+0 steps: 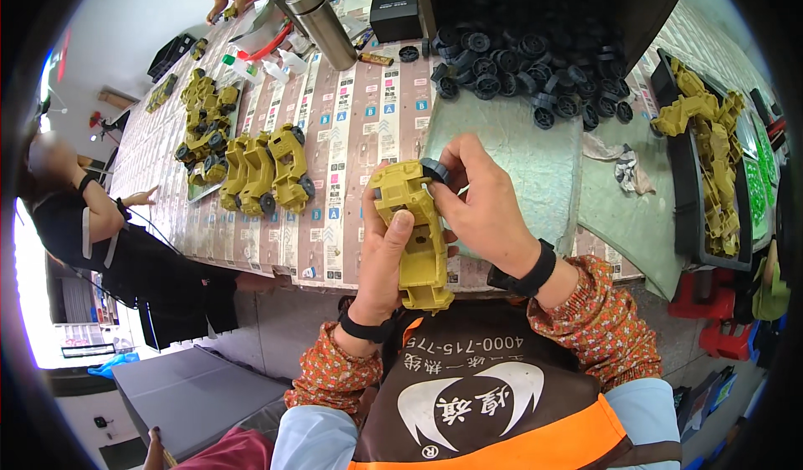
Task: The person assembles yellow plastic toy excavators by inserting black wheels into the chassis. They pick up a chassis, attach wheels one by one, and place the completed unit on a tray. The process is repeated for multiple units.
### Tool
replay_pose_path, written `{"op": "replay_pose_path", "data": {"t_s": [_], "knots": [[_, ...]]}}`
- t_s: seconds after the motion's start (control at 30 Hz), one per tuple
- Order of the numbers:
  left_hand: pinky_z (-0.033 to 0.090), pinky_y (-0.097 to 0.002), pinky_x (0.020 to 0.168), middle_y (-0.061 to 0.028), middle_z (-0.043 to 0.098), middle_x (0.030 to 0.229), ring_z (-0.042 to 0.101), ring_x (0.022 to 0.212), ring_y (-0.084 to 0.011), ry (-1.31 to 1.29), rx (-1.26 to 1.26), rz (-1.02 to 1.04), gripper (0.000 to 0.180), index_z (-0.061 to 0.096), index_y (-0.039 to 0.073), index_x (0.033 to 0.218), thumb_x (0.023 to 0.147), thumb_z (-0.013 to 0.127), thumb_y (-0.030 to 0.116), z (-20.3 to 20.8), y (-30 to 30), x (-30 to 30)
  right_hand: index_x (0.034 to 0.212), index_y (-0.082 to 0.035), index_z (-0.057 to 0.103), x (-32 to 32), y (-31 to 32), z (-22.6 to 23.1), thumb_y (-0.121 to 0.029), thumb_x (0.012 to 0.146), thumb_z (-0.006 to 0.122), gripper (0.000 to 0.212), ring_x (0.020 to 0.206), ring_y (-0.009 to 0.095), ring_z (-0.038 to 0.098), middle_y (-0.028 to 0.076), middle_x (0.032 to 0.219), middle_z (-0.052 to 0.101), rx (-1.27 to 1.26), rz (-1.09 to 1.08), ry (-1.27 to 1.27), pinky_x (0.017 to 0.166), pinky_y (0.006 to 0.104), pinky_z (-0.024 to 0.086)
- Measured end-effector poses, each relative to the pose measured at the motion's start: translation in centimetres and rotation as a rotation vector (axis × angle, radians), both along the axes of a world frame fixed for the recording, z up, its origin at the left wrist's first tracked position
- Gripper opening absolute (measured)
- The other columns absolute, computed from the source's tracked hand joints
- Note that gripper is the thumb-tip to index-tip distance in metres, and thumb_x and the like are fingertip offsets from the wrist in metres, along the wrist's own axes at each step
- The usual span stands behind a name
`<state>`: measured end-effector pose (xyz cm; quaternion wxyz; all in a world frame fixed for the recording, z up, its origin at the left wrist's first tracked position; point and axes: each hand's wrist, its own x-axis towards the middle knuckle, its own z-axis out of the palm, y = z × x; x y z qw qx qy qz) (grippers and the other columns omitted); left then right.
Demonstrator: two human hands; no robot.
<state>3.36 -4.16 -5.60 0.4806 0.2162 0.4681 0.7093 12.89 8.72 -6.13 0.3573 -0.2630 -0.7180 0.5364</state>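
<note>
My left hand (379,261) is closed around a mustard-yellow plastic toy truck body (425,261), thumb lying across its middle. The body stands lengthwise over the table's near edge, its hollow side partly visible. At its far right corner sits a dark wheel (434,170), pinched between the thumb and fingers of my right hand (492,206). The wheel touches the body; whether it is seated on an axle I cannot tell. Just left of my hands, several yellow truck bodies (288,173) stand in a row, some with dark wheels on them.
A heap of dark wheels (531,73) lies at the far side. On the right is a black crate (682,186) of yellow bodies, beside a crumpled rag (629,169). A steel flask (322,27) and small bottles stand at the back left. Another person (109,227) stands at the left.
</note>
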Motion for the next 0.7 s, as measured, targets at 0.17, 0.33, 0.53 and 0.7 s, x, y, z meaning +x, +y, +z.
{"op": "replay_pose_path", "data": {"t_s": [0.17, 0.33, 0.53, 0.7], "knots": [[0.064, -0.0391, 0.081, -0.0133, 0.055, 0.132, 0.07, 0.1, -0.0267, 0.085, 0.005, 0.031, 0.066, 0.024, 0.016, 0.151, 0.102, 0.064, 0.034, -0.9, -0.1, -0.4, 0.102, -0.002, 0.05, 0.4, -0.2, 0.1, 0.002, 0.085, 0.065, 0.023, 0.073, 0.025, 0.062, 0.013, 0.088, 0.06, -0.113, 0.034, 0.03, 0.065, 0.036, 0.051], [0.062, -0.0384, 0.083, -0.0129, 0.056, 0.132, 0.069, 0.102, -0.0253, 0.101, -0.034, 0.05, 0.064, 0.023, 0.016, 0.151, 0.103, 0.063, 0.03, -0.9, 0.0, -0.1, 0.1, -0.002, 0.05, 0.6, -0.3, 0.0, 0.003, 0.085, 0.064, 0.021, 0.074, 0.023, 0.064, 0.012, 0.087, 0.062, -0.091, 0.008, 0.039, 0.065, 0.0351, 0.052], [0.061, -0.0411, 0.087, -0.0128, 0.055, 0.133, 0.067, 0.108, -0.0252, 0.094, -0.005, 0.025, 0.064, 0.022, 0.014, 0.152, 0.104, 0.063, 0.026, -0.4, 0.0, 0.4, 0.099, -0.001, 0.05, 0.8, -0.1, 0.2, 0.003, 0.085, 0.065, 0.021, 0.073, 0.024, 0.063, 0.013, 0.084, 0.061, -0.199, 0.0, 0.022, 0.065, 0.0354, 0.052], [0.059, -0.0401, 0.094, -0.0121, 0.053, 0.137, 0.063, 0.115, -0.0232, 0.083, 0.004, 0.049, 0.067, 0.02, 0.015, 0.155, 0.104, 0.063, 0.021, -0.7, 0.1, 0.8, 0.099, -0.001, 0.05, 0.9, -0.3, -0.4, 0.004, 0.084, 0.064, 0.021, 0.074, 0.025, 0.063, 0.014, 0.087, 0.06, -0.135, 0.006, 0.032, 0.067, 0.0363, 0.054]]}}
